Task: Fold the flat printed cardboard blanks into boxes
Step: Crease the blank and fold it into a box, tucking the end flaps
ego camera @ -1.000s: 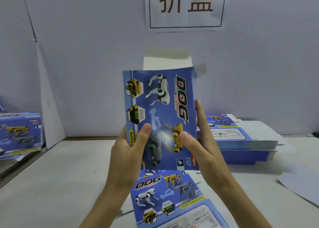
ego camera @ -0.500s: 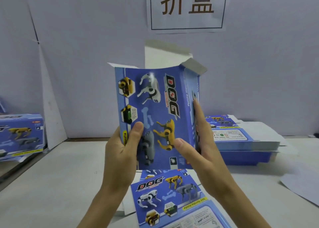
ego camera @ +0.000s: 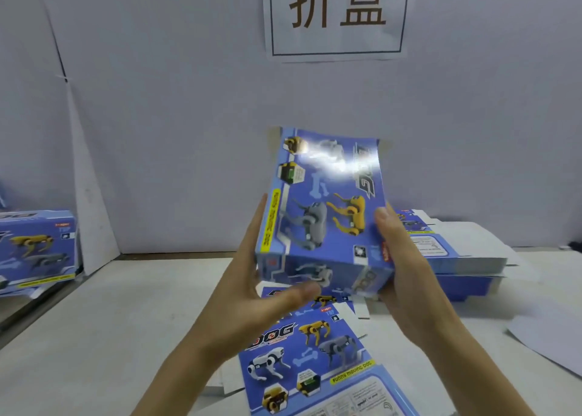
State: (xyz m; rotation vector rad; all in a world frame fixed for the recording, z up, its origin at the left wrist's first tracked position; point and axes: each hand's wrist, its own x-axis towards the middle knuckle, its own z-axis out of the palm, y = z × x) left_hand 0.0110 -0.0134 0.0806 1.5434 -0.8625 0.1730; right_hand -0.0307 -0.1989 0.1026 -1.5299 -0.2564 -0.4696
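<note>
I hold a blue printed box (ego camera: 324,214) with robot dogs on it above the table, popped open into a box shape and tilted away from me. My left hand (ego camera: 258,289) holds its left side, thumb under the near end face. My right hand (ego camera: 400,267) grips its right side with the thumb on the printed front. A flat blue blank (ego camera: 315,359) lies on the table below the box. A stack of flat blanks (ego camera: 456,258) sits to the right, partly hidden by my right hand.
A folded blue box (ego camera: 34,251) stands at the left edge. A white wall with a paper sign (ego camera: 337,15) closes the back. A loose white sheet (ego camera: 548,333) lies at the right. The white table (ego camera: 110,321) stretches to the left.
The blank, held upright and nearly flat, has opened into a box and tipped away. My left thumb moved from the printed front to beneath the near end.
</note>
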